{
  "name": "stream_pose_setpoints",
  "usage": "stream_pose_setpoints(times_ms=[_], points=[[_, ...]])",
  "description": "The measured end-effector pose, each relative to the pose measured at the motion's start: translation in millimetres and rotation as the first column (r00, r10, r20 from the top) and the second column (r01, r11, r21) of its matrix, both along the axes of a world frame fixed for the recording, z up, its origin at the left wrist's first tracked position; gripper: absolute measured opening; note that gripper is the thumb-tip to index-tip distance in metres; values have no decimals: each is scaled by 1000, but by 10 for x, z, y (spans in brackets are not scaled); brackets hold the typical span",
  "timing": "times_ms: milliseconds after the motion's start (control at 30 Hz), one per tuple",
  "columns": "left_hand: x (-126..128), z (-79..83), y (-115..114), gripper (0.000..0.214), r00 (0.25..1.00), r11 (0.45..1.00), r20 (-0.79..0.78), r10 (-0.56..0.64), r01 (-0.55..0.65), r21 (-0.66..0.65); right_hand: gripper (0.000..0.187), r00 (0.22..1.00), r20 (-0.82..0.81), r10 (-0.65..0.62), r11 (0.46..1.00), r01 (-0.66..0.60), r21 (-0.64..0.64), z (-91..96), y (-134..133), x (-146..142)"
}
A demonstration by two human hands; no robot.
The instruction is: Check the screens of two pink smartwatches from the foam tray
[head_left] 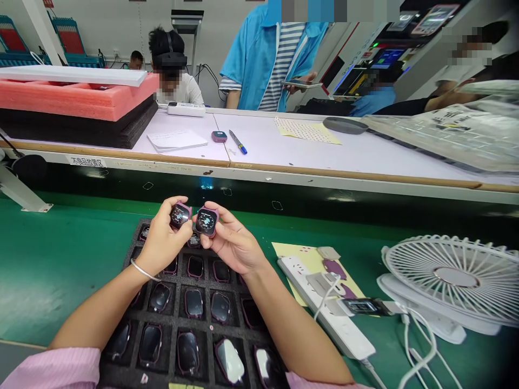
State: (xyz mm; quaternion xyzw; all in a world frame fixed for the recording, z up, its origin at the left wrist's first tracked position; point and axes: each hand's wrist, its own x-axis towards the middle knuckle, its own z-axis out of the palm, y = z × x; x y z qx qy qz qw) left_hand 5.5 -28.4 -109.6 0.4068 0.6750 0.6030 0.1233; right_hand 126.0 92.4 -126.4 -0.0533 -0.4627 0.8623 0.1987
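Observation:
My left hand (168, 237) is closed on a purple-framed smartwatch body (180, 215) without a strap, its screen lit with a dial. Close beside it, my right hand (235, 240) grips a second smartwatch body (206, 221) by its edges, and this screen also shows a dial. Both screens face me. Below my hands lies a black foam tray (206, 337) divided into square compartments. Several watch bodies sit in them, mostly dark-screened, such as the dark watch (193, 302); a whitish watch (230, 361) lies near the front. My forearms hide parts of the tray.
To the right are a white power strip (324, 302) with plugs and cables, and a white fan (454, 275). On the raised shelf stand foam trays (77, 100), a paper pad (176, 140), a small watch (219, 136) and a pen (238, 142). People are beyond the shelf.

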Motion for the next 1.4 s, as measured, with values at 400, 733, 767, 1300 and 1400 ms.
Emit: stream_pose_setpoints(times_ms=[400, 733, 767, 1300, 1400], points=[[-15, -40, 44, 41, 999, 1000, 43, 4, -5, 24, 43, 1000, 9, 19, 1000, -19, -7, -3, -15, -1], [-4, -41, 45, 43, 996, 1000, 87, -19, 17, 20, 46, 999, 35, -21, 1000, 21, -10, -5, -6, -7], [-3, -41, 47, 43, 996, 1000, 86, -16, 14, 27, 46, 999, 40, -19, 1000, 20, -12, -6, -5, -7], [-15, -16, 30, 43, 999, 999, -1, -36, 36, -30, 37, 1000, 18, -18, 1000, 18, 11, 10, -15, 12], [-13, -12, 30, 44, 999, 999, 19, -45, 45, -16, 36, 1000, 16, -20, 1000, 20, 4, 12, -14, 13]])
